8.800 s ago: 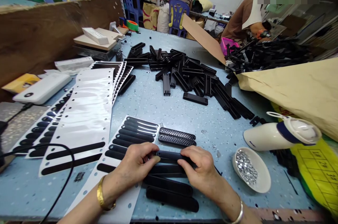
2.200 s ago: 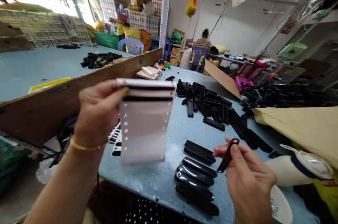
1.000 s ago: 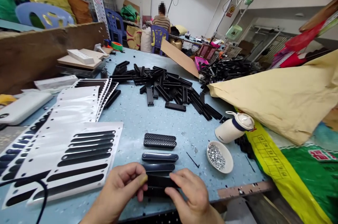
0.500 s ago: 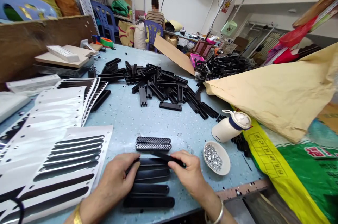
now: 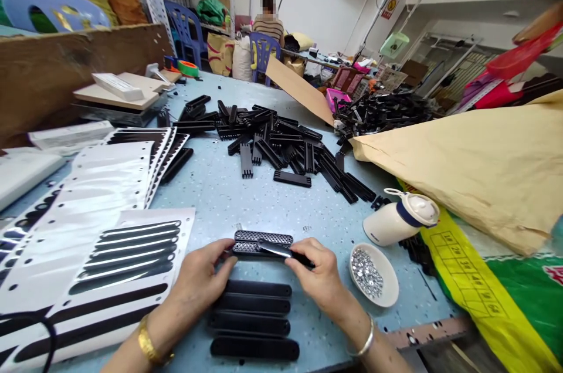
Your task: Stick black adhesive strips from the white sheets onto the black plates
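Observation:
Two slim black bars with a diamond-patterned face lie side by side on the blue tabletop; the upper patterned bar (image 5: 264, 237) shows most. My left hand (image 5: 200, 276) has thumb and index finger around the left end of the lower patterned bar (image 5: 246, 247). Between thumb and fingers my right hand (image 5: 319, 270) pinches a smooth black strip (image 5: 275, 248), held slantwise over that bar's right half. Its glossy face catches light. Nearer me, several smooth black bars (image 5: 253, 304) lie in a stacked row. Fingers hide both held ends.
Sheets with black strips (image 5: 127, 255) cover the left side. A white bowl of small metal parts (image 5: 391, 291) and a cream bottle (image 5: 387, 223) stand at right. Behind lies a heap of black pieces (image 5: 281, 141), beside brown paper (image 5: 475, 156). A seated person (image 5: 268, 24) is far back.
Both hands have moved from above the smooth bars up to the patterned bars. The strip in my right hand now lies over the lower patterned bar. The view has shifted slightly.

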`<act>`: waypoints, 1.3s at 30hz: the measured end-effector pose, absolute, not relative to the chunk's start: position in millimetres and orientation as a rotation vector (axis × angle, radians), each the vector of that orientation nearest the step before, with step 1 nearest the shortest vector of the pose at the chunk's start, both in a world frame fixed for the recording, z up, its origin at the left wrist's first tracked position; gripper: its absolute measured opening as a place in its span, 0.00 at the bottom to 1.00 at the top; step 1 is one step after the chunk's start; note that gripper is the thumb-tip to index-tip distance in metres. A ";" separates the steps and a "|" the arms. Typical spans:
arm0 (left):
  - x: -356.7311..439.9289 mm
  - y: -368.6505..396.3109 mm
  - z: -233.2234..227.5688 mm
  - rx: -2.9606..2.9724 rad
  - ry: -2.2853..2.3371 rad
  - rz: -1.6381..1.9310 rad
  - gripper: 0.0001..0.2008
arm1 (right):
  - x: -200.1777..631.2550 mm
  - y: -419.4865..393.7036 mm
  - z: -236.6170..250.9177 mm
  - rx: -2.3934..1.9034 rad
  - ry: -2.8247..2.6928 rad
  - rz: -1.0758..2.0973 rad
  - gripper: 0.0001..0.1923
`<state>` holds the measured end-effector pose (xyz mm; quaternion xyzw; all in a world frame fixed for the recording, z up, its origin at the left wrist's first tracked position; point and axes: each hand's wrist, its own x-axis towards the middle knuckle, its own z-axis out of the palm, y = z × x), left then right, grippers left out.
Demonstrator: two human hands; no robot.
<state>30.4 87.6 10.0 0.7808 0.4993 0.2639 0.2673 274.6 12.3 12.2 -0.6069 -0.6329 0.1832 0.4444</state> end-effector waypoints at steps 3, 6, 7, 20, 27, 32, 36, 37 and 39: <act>31.0 79.5 16.1 2.092 1.280 0.633 0.10 | 275.1 4.5 13.9 -1.499 -1.667 0.465 0.05; 30.6 72.9 20.1 2.019 1.277 0.615 0.09 | 277.9 -1.0 15.1 -1.473 -1.690 0.469 0.06; 30.5 72.1 20.7 1.989 1.283 0.635 0.09 | 278.2 -0.8 14.5 -1.460 -1.691 0.464 0.06; 26.3 72.8 14.2 1.870 1.258 0.633 0.10 | 255.7 25.1 16.2 -1.346 -1.816 0.499 0.08; 26.3 72.0 11.8 1.878 1.257 0.633 0.10 | 252.6 25.6 15.2 -1.373 -1.824 0.521 0.07; 26.7 72.7 12.4 1.883 1.257 0.636 0.10 | 253.0 25.1 13.8 -1.383 -1.841 0.511 0.07; 26.7 73.0 12.4 1.890 1.258 0.643 0.09 | 253.4 25.6 13.8 -1.378 -1.855 0.513 0.07; 26.7 73.0 12.4 1.889 1.262 0.642 0.09 | 253.4 25.8 13.6 -1.377 -1.858 0.513 0.07; 26.8 72.9 12.8 1.890 1.268 0.638 0.09 | 253.2 26.4 13.1 -1.375 -1.867 0.505 0.07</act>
